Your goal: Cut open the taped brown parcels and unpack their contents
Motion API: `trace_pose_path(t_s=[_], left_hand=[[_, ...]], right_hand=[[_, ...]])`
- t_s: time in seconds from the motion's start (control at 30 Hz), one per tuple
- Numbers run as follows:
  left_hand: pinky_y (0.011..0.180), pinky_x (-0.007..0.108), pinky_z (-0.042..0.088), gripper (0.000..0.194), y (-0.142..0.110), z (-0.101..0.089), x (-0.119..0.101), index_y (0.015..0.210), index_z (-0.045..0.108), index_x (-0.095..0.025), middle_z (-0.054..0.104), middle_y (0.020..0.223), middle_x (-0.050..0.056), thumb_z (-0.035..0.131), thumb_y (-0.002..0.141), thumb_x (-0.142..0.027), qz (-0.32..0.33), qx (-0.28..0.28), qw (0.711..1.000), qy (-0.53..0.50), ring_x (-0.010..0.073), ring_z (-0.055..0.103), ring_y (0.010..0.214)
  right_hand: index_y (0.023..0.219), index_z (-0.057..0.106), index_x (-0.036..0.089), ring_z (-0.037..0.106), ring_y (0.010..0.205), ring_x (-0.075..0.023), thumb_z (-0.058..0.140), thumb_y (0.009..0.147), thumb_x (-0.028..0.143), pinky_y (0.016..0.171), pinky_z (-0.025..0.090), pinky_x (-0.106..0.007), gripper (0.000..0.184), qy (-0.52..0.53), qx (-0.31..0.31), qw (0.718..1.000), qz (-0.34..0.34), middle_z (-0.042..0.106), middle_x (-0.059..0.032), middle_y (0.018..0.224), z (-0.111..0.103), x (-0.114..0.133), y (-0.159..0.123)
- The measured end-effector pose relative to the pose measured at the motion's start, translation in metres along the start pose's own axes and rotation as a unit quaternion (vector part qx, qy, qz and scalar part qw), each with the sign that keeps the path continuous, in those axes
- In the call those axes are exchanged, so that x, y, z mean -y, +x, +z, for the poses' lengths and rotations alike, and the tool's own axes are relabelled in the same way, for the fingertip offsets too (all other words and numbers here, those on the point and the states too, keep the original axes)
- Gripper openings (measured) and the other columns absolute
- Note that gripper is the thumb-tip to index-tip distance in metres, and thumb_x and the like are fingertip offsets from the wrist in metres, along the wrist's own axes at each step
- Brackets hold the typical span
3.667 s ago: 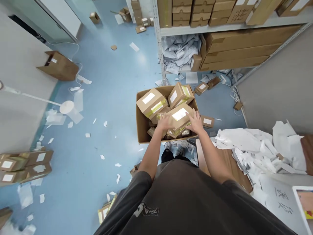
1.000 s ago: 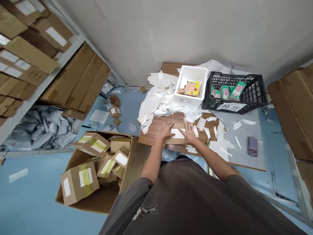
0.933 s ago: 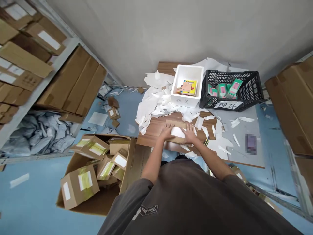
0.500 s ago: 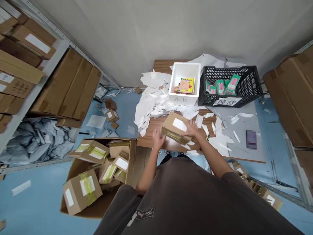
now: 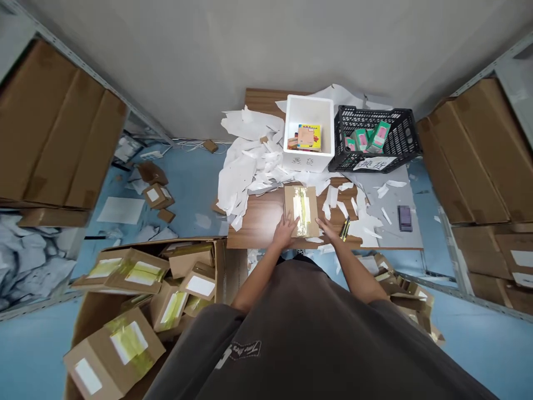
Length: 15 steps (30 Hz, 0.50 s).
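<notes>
A small cardboard box [image 5: 311,225] lies on the wooden table [image 5: 266,214] in front of me, its white label under yellow tape facing up. My left hand [image 5: 285,230] holds its left near corner, fingers over the edge and onto the top. At the right near corner, my right hand [image 5: 327,230] grips the side with the fingertips. The box sits between both hands. Just right of my right hand is a yellow and black utility knife [image 5: 345,229] among paper scraps.
Behind the box stand a white foam bin [image 5: 308,162] with small packages and a black crate [image 5: 347,162] with green boxes. Torn white paper [image 5: 237,172] covers the table's left. A large open carton [image 5: 220,261] of taped boxes is at lower left. Shelves flank both sides.
The box has been turned and laid down, so its taped label now faces up. Both hands have shifted with it to its near corners. My view has swung slightly.
</notes>
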<state>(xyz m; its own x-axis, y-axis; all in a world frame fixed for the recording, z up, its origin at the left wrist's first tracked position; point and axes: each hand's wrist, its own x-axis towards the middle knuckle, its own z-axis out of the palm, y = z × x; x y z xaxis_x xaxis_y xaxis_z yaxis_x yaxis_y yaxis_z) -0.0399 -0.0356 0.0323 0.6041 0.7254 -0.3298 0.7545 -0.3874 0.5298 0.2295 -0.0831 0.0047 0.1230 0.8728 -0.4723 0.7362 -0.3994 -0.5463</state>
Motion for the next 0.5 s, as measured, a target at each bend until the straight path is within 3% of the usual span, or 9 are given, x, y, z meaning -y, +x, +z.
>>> trace_pose_path(t_s=[0.1, 0.2, 0.37, 0.5], left_hand=[[0.122, 0.059, 0.048, 0.107, 0.001, 0.002, 0.005, 0.176, 0.026, -0.033, -0.003, 0.186, 0.011, 0.083, 0.086, -0.023, 0.009, -0.010, 1.000, 0.003, 0.0458, 0.025, 0.167], [0.118, 0.056, 0.051, 0.103, 0.002, 0.000, 0.013, 0.176, 0.026, -0.034, -0.006, 0.186, 0.012, 0.081, 0.088, -0.024, 0.025, -0.001, 1.000, 0.000, 0.0435, 0.036, 0.162], [0.126, 0.058, 0.042, 0.109, 0.004, 0.000, 0.016, 0.174, 0.030, -0.032, -0.005, 0.186, 0.016, 0.087, 0.082, -0.024, 0.040, -0.020, 0.999, -0.023, 0.0424, 0.029, 0.166], [0.131, 0.054, 0.036, 0.094, 0.002, -0.012, 0.013, 0.170, 0.040, -0.027, 0.011, 0.185, 0.018, 0.083, 0.086, -0.025, 0.065, -0.033, 0.994, -0.078, 0.0372, 0.025, 0.169]], right_hand=[[0.180, 0.002, 0.019, 0.046, 0.157, -0.0370, 0.060, 0.089, 0.089, 0.119, 0.048, -0.053, 0.129, 0.040, -0.022, 0.998, 0.042, 0.028, -0.0234, 0.179, 0.002, 0.007, -0.024], [0.180, 0.014, 0.029, 0.039, 0.161, -0.0391, 0.079, 0.086, 0.074, 0.120, 0.047, -0.052, 0.122, 0.005, 0.001, 0.999, -0.049, 0.015, -0.0180, 0.184, 0.001, 0.021, -0.043], [0.176, 0.029, 0.035, 0.055, 0.149, -0.0401, 0.086, 0.087, 0.049, 0.116, 0.051, -0.052, 0.106, -0.026, 0.013, 0.995, -0.098, 0.027, -0.0185, 0.178, 0.008, 0.046, -0.050], [0.173, 0.037, 0.036, 0.057, 0.146, -0.0378, 0.076, 0.095, 0.050, 0.115, 0.052, -0.052, 0.089, -0.038, -0.003, 0.990, -0.135, 0.045, -0.0155, 0.167, -0.003, 0.055, -0.046]])
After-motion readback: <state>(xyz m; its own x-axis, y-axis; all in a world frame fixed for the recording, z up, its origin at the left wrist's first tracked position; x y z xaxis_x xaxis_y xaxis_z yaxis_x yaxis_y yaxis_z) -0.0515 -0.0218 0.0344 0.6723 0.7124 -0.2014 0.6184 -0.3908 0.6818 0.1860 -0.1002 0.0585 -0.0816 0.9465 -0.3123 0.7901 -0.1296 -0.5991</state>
